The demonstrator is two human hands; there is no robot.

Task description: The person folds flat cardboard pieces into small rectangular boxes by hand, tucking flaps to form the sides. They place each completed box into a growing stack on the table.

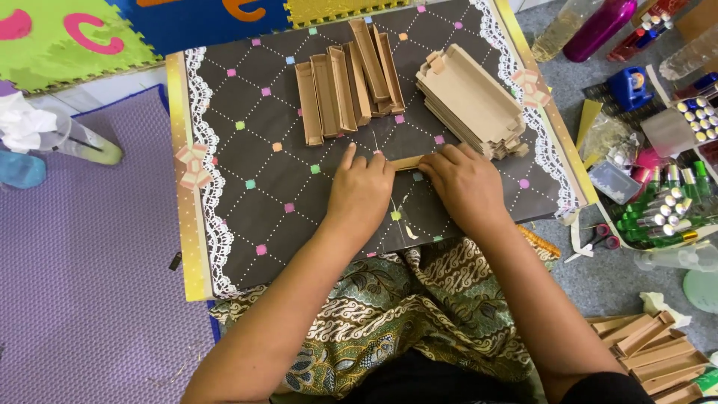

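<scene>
Small flat brown cardboard strip point(407, 161) pinched between left hand point(360, 191) and right hand point(465, 183), fingers closed, mid black patterned board point(247, 112); near edge uncluttered.

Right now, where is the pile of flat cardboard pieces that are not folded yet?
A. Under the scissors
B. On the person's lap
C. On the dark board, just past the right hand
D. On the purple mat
C: the stack of flat cardboard pieces sits on the dark board, just beyond the right hand.

Bare forearms, black short sleeves, green-and-cream batik cloth point(389, 314) across the lap.
</scene>
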